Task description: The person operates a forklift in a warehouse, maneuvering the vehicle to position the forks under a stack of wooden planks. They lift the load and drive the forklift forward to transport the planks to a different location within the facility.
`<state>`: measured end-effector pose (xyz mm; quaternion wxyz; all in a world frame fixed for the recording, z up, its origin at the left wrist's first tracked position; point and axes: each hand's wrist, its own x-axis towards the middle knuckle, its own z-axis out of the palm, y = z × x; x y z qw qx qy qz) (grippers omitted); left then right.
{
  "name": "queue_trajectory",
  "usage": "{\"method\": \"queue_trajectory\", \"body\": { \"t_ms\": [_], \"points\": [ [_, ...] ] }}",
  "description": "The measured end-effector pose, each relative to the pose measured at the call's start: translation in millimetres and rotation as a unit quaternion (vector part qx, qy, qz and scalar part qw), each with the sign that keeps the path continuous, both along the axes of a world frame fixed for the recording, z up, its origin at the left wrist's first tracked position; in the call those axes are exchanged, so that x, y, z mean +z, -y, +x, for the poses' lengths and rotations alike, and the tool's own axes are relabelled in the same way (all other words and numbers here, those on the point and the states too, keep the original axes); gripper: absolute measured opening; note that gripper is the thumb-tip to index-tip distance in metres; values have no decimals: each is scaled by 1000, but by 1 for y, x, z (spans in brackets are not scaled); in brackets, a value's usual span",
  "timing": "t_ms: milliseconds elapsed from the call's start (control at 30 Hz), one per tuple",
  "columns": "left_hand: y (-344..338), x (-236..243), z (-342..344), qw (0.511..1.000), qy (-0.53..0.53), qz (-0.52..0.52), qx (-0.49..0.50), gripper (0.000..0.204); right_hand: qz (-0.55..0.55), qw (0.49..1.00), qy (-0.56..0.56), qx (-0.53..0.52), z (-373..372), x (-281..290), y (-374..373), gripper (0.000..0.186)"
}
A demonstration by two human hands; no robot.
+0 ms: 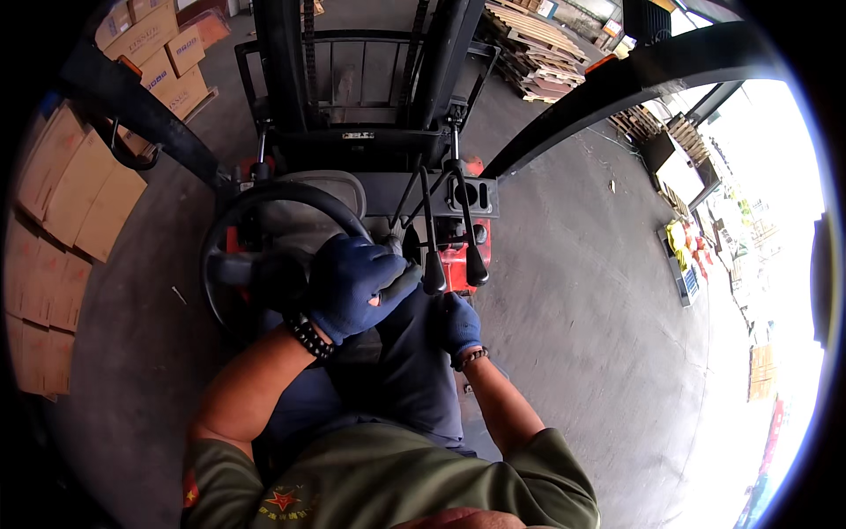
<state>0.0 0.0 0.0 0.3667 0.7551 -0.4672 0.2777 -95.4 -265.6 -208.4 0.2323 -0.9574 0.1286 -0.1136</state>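
I sit at the controls of a forklift. My left hand (352, 286), in a blue work glove, is closed over the right side of the black steering wheel (264, 196); the rim runs under it. A light spot shows on the glove by the fingers. My right hand (460, 328), gloved alike, lies low beside my right thigh, its fingers curled just below the black knobs of two control levers (454, 234). Whether it holds anything is hidden. Both wrists wear dark beaded bracelets.
Ahead stands the forklift's mast (366, 88), framed by black overhead-guard posts (608, 93). Stacked cardboard boxes (97, 189) line the left side. Wooden pallets (538, 48) are piled ahead to the right. Further right, a blue crate (680, 269) sits near the bright opening.
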Motion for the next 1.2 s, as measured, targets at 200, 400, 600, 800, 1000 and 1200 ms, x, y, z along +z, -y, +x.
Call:
{"method": "queue_trajectory", "body": {
  "t_ms": [200,400,600,800,1000,1200],
  "points": [
    [-3,43,-33,1000,6,-1,1,19,-49,996,-69,10,-33,59,-12,24],
    [-54,85,-16,1000,11,2,-2,20,-65,997,-41,31,-13,89,-61,24],
    [-88,84,7,1000,6,-23,13,25,-69,994,-80,-25,20,79,-87,27],
    [-56,90,61,1000,-10,-14,11,24,-42,995,-89,16,72,74,-51,30],
    [171,122,356,1000,0,-14,0,21,-14,996,-88,5,368,111,177,27],
    [324,31,663,1000,4,0,13,19,-39,998,-41,5,675,16,332,26]
  ]
}}
